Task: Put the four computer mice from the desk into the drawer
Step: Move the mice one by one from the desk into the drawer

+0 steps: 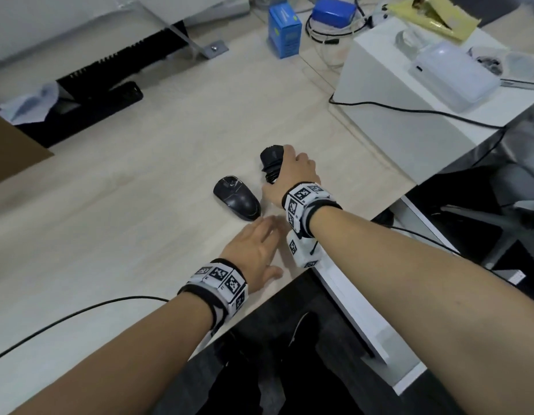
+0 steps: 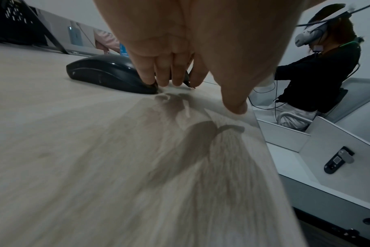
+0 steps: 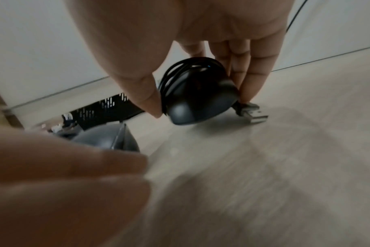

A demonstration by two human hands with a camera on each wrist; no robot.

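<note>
The left hand [image 1: 253, 250] lies with fingers straight over the surface [image 1: 125, 205], fingertips just beside 1 black mouse [image 1: 237, 197]. Beyond it, the right hand [image 1: 292, 175] grips a cable-wrapped mouse [image 3: 197, 98], tilted, just off the surface.

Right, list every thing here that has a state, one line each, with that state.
right hand: grips the corded mouse between thumb and fingers.
corded mouse: cable wound round it, tilted, lifted off the desk, USB plug hanging by the desktop.
left hand: fingers straight, reaching toward the second mouse, holding nothing.
second mouse: lying flat on the desk, ungripped.
drawer: open; the part in view holds no mouse.
</note>
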